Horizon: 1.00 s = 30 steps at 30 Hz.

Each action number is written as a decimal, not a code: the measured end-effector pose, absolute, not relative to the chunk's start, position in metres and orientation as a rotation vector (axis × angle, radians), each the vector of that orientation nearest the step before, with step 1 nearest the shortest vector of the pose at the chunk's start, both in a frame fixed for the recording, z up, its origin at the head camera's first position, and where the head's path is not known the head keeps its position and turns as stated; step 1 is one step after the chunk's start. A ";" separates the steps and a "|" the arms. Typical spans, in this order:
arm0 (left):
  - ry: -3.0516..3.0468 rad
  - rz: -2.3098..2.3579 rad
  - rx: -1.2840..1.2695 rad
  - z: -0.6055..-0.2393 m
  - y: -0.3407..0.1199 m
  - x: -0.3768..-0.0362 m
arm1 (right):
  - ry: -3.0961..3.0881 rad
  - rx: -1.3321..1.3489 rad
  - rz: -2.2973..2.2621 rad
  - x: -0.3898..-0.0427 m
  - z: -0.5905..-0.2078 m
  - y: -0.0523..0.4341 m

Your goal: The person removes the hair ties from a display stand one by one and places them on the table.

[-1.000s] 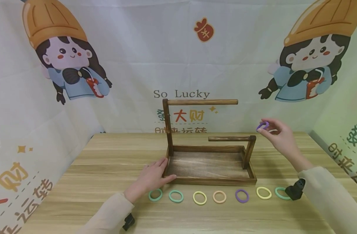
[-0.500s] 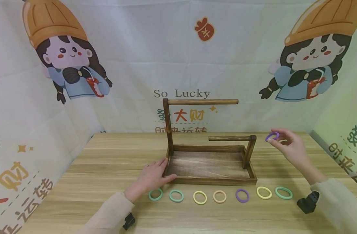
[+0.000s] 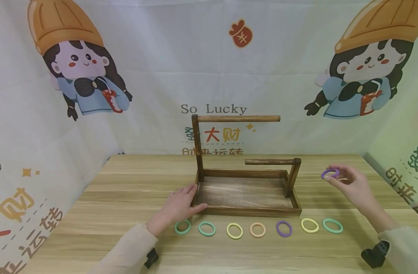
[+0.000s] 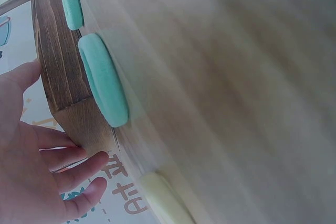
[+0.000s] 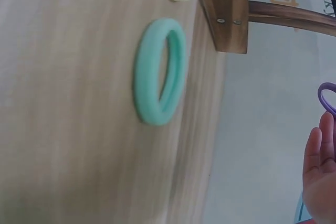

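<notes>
My right hand [image 3: 356, 186] pinches a purple ring [image 3: 330, 174] between thumb and fingers, above the table to the right of the wooden stand. The same purple ring [image 5: 326, 95] shows at the edge of the right wrist view. A brown wooden stand [image 3: 248, 210] has a tray base, a high bar [image 3: 238, 118] from its left post and a lower bar [image 3: 268, 162] from its right post. Both bars carry nothing. My left hand [image 3: 176, 205] rests on the tray's left front corner, fingers extended, thumb over the front rim.
In front of the stand lies a row of rings: teal [image 3: 207, 228], yellow [image 3: 234, 231], orange [image 3: 257, 230], purple [image 3: 284, 228], another yellow [image 3: 310, 225] and another teal [image 3: 332, 226]. A pale yellow ring [image 4: 165, 198] appears low in the left wrist view. A printed cloth [image 3: 154, 76] hangs behind.
My right hand has moved right and down, away from the stand, with the purple ring still pinched. The right-hand teal ring has come fully into view. The left hand has stayed put.
</notes>
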<state>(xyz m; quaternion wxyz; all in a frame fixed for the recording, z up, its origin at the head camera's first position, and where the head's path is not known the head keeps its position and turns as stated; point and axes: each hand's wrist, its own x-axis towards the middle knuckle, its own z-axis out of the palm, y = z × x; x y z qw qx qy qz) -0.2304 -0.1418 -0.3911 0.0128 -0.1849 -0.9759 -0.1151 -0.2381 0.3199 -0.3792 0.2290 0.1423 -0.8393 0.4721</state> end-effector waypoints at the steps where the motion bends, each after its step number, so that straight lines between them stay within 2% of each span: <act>1: -3.040 -0.357 -0.576 -0.391 -0.142 -0.231 | -2.327 0.379 1.283 -0.236 -0.381 0.321; 7: -3.046 -0.337 -0.576 -0.392 -0.142 -0.231 | -2.452 0.293 1.254 -0.220 -0.388 0.331; 14: -3.042 -0.337 -0.574 -0.391 -0.142 -0.231 | -2.504 0.343 1.227 -0.206 -0.391 0.340; 30: -3.040 -0.330 -0.576 -0.393 -0.142 -0.232 | -2.739 0.339 1.168 -0.196 -0.403 0.360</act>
